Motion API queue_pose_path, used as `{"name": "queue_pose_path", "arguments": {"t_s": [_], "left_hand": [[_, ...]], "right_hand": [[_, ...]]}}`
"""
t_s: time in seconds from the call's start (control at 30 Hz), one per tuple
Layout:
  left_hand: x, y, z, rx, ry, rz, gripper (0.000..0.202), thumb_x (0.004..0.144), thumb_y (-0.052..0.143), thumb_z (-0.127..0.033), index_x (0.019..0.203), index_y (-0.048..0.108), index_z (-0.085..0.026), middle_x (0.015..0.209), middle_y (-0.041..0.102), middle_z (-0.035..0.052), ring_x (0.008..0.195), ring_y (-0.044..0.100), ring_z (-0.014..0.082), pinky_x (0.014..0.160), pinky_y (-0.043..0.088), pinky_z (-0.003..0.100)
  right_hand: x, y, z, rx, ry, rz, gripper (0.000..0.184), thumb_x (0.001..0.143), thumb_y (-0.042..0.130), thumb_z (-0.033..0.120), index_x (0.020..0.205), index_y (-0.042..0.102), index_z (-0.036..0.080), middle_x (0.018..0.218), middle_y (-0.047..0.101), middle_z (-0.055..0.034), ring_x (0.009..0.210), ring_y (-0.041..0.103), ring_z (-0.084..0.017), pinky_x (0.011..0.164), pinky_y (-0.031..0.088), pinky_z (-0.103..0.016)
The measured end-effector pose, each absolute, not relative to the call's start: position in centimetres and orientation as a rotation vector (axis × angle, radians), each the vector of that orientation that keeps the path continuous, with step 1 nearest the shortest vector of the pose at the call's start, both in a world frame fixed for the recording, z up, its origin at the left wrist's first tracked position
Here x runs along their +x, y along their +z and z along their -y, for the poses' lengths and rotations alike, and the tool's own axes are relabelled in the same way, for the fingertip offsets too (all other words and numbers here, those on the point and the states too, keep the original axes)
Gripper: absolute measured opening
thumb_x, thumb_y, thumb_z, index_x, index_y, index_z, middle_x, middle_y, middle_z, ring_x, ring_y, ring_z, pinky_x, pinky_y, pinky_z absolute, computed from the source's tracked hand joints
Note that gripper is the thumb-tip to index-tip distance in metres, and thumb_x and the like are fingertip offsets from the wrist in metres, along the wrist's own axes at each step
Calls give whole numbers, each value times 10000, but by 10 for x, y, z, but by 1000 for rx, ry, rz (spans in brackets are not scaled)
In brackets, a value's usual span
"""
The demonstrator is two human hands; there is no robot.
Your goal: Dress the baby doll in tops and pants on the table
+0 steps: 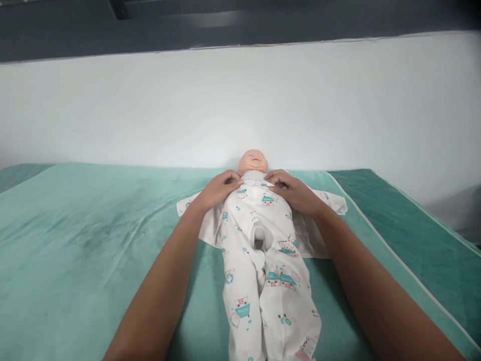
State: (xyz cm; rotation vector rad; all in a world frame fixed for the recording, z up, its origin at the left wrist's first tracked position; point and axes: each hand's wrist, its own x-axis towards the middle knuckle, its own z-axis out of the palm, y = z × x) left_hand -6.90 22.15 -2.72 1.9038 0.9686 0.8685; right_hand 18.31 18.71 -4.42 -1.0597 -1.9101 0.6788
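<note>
A baby doll (254, 161) lies on its back on a teal blanket (93, 235), head away from me. It wears a white romper (263, 260) printed with small teal and pink pictures, and a gap shows at the belly. My left hand (218, 190) rests on the doll's left chest, fingers curled and pinching the fabric near the collar. My right hand (293, 193) lies on the other side of the chest, fingers bent onto the cloth by the neck. Another white garment (210, 230) is spread under the doll.
The blanket covers a raised bed or table that meets a white wall (240, 100) just behind the doll's head. A white-edged border (376, 235) of the blanket runs down the right side. A dark strip lies above the wall.
</note>
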Motion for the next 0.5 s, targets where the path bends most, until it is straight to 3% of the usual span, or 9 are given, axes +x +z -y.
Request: {"name": "queue_pose_path", "arguments": {"t_s": [0.1, 0.2, 0.4, 0.5], "left_hand": [[-65, -28, -234, 1932, 893, -1031, 256, 862, 537, -440, 780, 547, -197, 892, 624, 14, 808, 542, 158, 752, 419, 297], [-58, -33, -247, 1932, 949, -1149, 245, 861, 537, -410, 737, 506, -202, 718, 527, -22, 691, 468, 138, 674, 375, 275], [-44, -42, -255, 1932, 1070, -1350, 197, 867, 518, -301, 709, 446, -207, 657, 476, -32, 654, 432, 135, 635, 330, 273], [-43, -44, -253, 1949, 1038, -1357, 187, 869, 521, -300, 721, 459, -205, 689, 522, -27, 680, 472, 138, 664, 360, 276]], "right_hand": [[180, -43, -198, -1159, 702, 1817, 224, 847, 585, 439, 804, 557, 221, 857, 618, -4, 769, 539, -156, 693, 422, -291], [177, -43, -210, -1282, 671, 1734, 233, 835, 583, 431, 752, 537, 218, 647, 510, 37, 604, 437, -126, 558, 346, -258], [173, -47, -225, -1455, 473, 1587, 203, 802, 602, 343, 672, 501, 224, 570, 449, 45, 556, 388, -126, 553, 316, -277], [170, -52, -226, -1479, 422, 1581, 169, 806, 592, 334, 697, 512, 233, 583, 459, 39, 568, 408, -139, 571, 342, -288]]}}
